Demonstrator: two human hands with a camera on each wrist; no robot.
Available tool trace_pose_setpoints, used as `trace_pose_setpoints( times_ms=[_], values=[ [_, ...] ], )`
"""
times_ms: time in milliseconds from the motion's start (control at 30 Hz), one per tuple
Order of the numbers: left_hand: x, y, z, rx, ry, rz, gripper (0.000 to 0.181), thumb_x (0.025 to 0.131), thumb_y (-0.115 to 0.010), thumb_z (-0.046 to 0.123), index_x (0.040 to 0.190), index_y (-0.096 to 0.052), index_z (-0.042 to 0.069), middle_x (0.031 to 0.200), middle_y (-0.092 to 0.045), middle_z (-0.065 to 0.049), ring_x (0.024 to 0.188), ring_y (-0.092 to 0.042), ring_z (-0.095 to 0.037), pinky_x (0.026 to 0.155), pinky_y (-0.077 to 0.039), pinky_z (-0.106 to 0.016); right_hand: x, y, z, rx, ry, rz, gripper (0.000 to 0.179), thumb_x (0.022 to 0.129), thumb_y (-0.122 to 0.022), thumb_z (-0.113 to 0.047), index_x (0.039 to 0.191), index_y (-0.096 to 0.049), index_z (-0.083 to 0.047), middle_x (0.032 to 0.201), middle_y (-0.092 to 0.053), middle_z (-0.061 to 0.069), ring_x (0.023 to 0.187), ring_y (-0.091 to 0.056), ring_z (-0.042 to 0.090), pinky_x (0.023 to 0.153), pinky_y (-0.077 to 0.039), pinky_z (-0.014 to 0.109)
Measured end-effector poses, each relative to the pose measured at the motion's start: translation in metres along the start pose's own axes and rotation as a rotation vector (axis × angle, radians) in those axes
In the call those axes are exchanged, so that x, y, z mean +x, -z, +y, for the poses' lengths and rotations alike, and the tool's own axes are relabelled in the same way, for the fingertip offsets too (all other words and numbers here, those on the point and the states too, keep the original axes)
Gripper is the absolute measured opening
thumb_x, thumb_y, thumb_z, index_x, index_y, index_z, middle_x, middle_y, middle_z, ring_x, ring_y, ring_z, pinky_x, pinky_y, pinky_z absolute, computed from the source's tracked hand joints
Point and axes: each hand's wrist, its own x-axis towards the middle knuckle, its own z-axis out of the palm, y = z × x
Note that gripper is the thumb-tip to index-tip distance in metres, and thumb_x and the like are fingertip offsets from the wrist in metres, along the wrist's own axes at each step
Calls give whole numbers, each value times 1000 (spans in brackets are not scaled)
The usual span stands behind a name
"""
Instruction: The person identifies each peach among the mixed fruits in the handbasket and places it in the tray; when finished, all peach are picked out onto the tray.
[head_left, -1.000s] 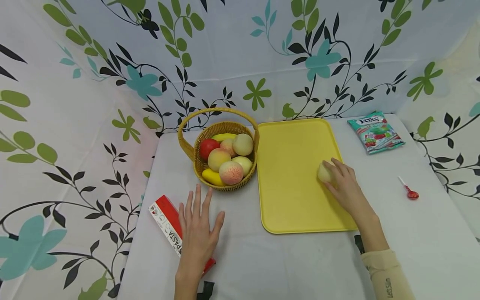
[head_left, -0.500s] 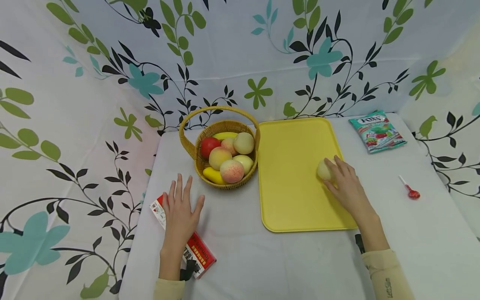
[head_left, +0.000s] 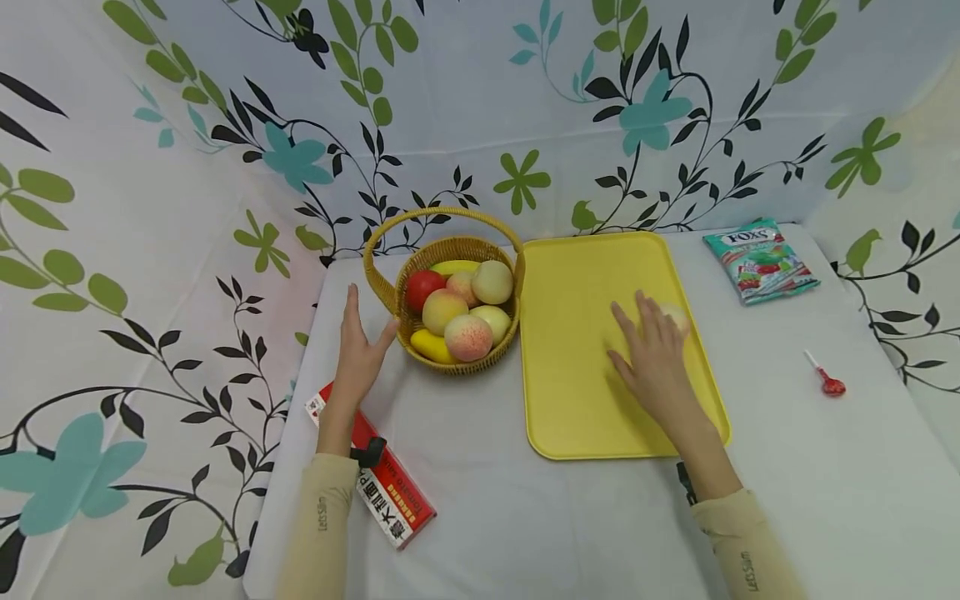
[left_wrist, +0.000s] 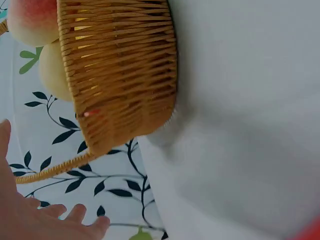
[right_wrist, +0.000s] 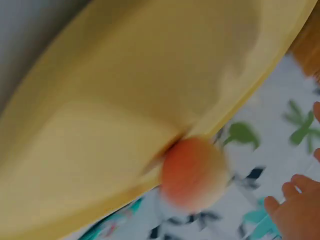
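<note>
My left hand [head_left: 358,354] is raised close to the left side of the woven basket [head_left: 483,364], fingers straight and thumb spread, holding nothing. In the left wrist view the basket's wall [left_wrist: 122,75] fills the upper left, beyond the hand [left_wrist: 55,215]. Several peaches [head_left: 468,337], a red round fruit [head_left: 424,290] and bananas [head_left: 432,346] lie in the basket. My right hand [head_left: 658,367] is over the yellow tray [head_left: 573,333], fingers spread. A pale peach [head_left: 677,317] on the tray is partly hidden behind it; the right wrist view shows this peach [right_wrist: 192,175] apart from the fingers, its side reddish.
A red and white pasta box [head_left: 401,500] lies slanted beneath my left forearm. At the back right is a green Fox's candy bag [head_left: 762,261], with a red lollipop [head_left: 831,385] in front of it. A patterned cloth [head_left: 442,100] hangs behind the white table.
My right hand has let go of the peach and shifted left, fingers spreading. My left hand has moved left, then forward to the basket's side, turning on edge.
</note>
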Motion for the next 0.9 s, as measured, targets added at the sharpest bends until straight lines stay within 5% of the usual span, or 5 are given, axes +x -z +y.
trace_pose_setpoints(
  times_ms=[133,300,567,900],
  values=[
    [21,-12,7,-189,27,-16,101,97,-66,48,165,6,34,175,4,10,163,-9,-24,133,-15,-54,19,-14,-47,38,164,-21,76,94,-74,-27,160,-36,-17,168,-28,19,152,-32,41,121,-31,65],
    [31,-20,15,-377,30,-44,102,97,-69,31,165,8,32,175,5,5,163,-9,-24,134,-14,-48,38,-30,-100,109,267,-139,77,97,-69,-39,162,-32,-21,170,-25,16,154,-32,37,125,-30,58],
    [23,-15,40,-465,-9,-56,108,92,-74,19,166,5,23,176,1,-6,163,-9,-29,132,-15,-53,66,-52,-150,127,314,-203,90,90,-76,-45,163,-28,-22,171,-22,17,155,-29,40,126,-31,55],
    [15,-16,44,-476,12,-47,105,94,-72,20,166,5,24,176,0,-3,162,-12,-29,133,-14,-51,81,-60,-168,49,333,-181,95,87,-78,-49,163,-29,-20,171,-21,20,154,-32,40,125,-35,53]
  ],
)
